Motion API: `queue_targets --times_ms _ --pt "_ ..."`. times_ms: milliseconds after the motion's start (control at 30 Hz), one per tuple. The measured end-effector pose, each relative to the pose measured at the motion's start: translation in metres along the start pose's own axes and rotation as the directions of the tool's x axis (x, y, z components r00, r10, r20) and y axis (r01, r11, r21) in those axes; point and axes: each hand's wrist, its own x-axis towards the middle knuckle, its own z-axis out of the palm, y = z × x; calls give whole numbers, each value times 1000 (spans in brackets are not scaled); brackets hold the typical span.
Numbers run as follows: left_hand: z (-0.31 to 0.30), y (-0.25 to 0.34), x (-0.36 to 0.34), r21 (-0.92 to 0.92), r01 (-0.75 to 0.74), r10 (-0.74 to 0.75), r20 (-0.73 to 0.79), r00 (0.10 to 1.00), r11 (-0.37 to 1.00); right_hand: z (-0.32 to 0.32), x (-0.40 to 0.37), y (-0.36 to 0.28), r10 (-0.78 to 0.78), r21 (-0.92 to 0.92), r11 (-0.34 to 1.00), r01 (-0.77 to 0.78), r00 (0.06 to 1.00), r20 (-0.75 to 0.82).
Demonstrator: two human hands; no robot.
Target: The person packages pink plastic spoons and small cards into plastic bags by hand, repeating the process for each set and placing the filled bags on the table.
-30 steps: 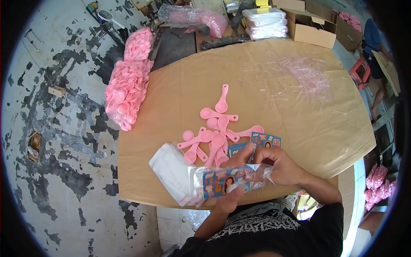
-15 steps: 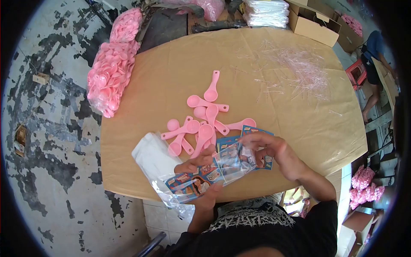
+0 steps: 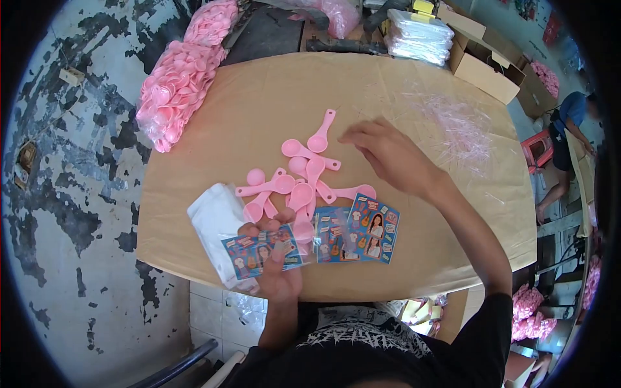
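Note:
My left hand point(image 3: 281, 275) grips a clear plastic bag with a blue printed card point(image 3: 262, 253) in it, thumb on top and fingers behind. A pink scoop point(image 3: 303, 229) overlaps the bag's right end. Above the table, beside the heap of scoops, my right hand point(image 3: 391, 158) has its fingers loosely bent and nothing visible in them. Close to its fingertips lies one pink scoop point(image 3: 319, 141); several more, such as a crossed scoop point(image 3: 315, 169), are heaped to the left. Blue printed cards point(image 3: 375, 229) rest on the brown paper right of the left hand.
A stack of white plastic bags point(image 3: 217, 226) lies under the held card. Clear thin strips point(image 3: 456, 129) are scattered at right. Big bags of pink scoops point(image 3: 174, 90) stand at the far left, with cartons point(image 3: 485, 68) at the back right. A person point(image 3: 569, 129) is at the right.
My right hand has left the plastic bag and cards and moved up toward the scoops. My left hand has shifted left with the bag; a pink scoop now shows at its right end.

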Motion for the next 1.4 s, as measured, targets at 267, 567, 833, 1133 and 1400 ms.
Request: queue_targets --times_ms 267,567,833,1133,1400 --pt "5 8 2 61 12 -25 220 975 998 50 61 50 -104 -264 957 119 992 72" --pt "4 16 19 33 221 -224 174 959 975 -13 33 -9 291 211 923 -322 942 166" --pt "2 14 22 -42 162 -158 71 985 986 -59 -27 -56 216 269 927 -260 959 183" --pt "11 6 13 -63 95 -85 147 986 994 -62 -30 -96 46 483 859 -173 964 262" --pt "21 -7 1 -338 401 -384 119 916 851 -54 -14 -122 -21 533 846 3 999 27"
